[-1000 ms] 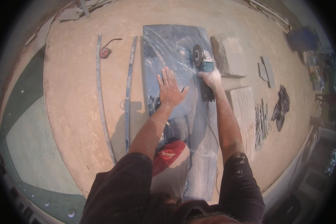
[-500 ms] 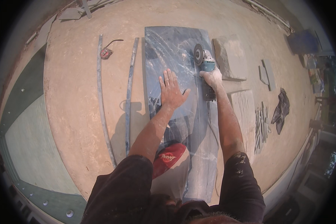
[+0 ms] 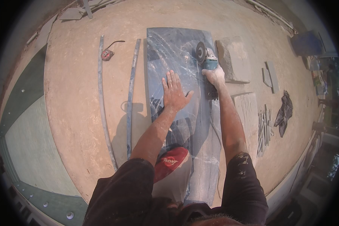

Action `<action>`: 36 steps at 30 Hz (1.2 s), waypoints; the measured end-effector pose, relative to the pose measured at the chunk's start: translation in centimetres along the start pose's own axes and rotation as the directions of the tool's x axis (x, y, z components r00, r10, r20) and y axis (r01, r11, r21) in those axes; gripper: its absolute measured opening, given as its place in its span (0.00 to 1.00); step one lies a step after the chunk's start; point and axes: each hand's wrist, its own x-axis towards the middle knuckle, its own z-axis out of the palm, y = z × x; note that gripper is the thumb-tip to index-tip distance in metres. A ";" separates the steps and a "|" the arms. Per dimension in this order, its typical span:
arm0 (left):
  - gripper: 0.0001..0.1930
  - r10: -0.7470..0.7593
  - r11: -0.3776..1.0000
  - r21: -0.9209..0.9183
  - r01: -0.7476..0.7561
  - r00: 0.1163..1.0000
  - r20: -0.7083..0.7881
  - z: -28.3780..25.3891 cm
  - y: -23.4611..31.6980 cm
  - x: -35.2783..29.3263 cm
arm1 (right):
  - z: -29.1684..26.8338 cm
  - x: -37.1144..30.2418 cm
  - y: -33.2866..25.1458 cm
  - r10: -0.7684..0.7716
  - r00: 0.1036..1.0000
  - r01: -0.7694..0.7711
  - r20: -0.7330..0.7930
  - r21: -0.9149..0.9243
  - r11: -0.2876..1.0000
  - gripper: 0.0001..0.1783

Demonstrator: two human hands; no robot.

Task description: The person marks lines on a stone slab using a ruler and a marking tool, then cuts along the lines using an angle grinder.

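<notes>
A long, dark blue-grey polished stone slab with white veins lies lengthwise before me. My left hand rests flat on it, fingers stretched and thumb out, holding nothing. Wrapped round the body of a teal angle grinder is my right hand, dusty white, near the slab's right edge. The grinder's round disc stands nearly upright over the slab, at the far end of a pale line; whether it touches the stone I cannot tell. A power cord trails back from the tool toward me.
Left of the slab lie two narrow stone strips and a red tape measure. To the right are a rough stone block, a second pale block, several thin offcuts and a crumpled black plastic bag.
The grinder and my right hand have shifted very slightly in the picture, along with the whole scene. My left hand keeps its place on the slab.
</notes>
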 end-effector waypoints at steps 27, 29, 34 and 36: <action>0.54 0.016 1.000 -0.008 -0.016 1.000 0.003 -0.4 0.0 0.4 | 0.1 2.7 -1.8 0.012 1.000 -0.012 -0.008 -0.029 1.000 0.38; 0.54 0.019 1.000 -0.014 -0.019 1.000 0.002 -0.5 0.1 0.4 | 0.1 3.0 -1.9 -0.001 1.000 0.001 -0.016 -0.030 1.000 0.37; 0.54 0.019 1.000 -0.020 -0.019 1.000 0.004 -0.3 0.1 0.5 | 0.4 4.0 -1.7 -0.013 1.000 0.012 -0.017 -0.022 1.000 0.36; 0.54 0.029 0.999 -0.028 -0.030 0.999 -0.019 -0.1 -0.1 0.5 | 0.4 4.1 -2.0 -0.001 1.000 0.000 -0.013 -0.024 1.000 0.36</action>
